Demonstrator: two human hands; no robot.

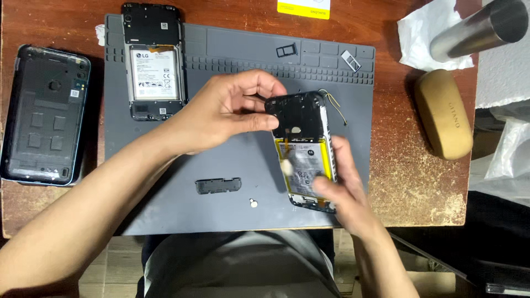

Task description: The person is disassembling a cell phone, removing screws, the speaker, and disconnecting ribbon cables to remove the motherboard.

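Head view: the right hand (345, 187) cradles an opened smartphone (305, 149) by its lower edge, fingers closed around the frame above the grey repair mat (232, 49). The left hand (232, 110) pinches the phone's black upper cover, fingertips narrow. Judged from this, a steady lower grip and a gentle lift suit best, minding the loose yellow wire (337, 105) just beyond the fingers.
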